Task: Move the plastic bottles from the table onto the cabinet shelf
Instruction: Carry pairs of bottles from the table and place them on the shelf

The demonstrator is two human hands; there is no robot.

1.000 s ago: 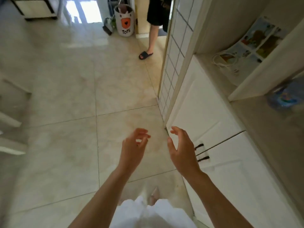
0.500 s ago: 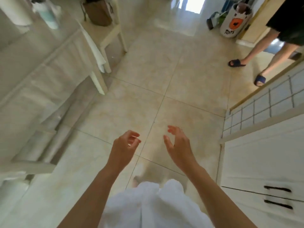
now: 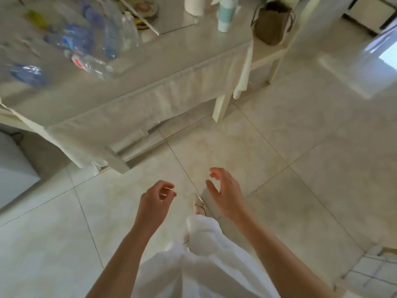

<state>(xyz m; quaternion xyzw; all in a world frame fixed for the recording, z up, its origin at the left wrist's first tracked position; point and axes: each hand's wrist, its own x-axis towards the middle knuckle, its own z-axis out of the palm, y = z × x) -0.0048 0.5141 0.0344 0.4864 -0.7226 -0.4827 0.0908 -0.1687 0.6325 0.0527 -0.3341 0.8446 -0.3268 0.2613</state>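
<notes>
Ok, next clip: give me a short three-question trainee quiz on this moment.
1. True or false: the left hand holds a bottle.
2. Where do the plastic bottles lie? A) on the table B) on the floor C) in the brown bag
3. Fill in: the right hand is over the ____.

Key
1. False; both hands are empty and open.
2. A
3. Floor; neither hand has reached the table.

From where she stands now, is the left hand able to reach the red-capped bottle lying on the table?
Probably not yet: the left hand hangs empty over floor, short of the table; the bottle lies unobstructed.
</notes>
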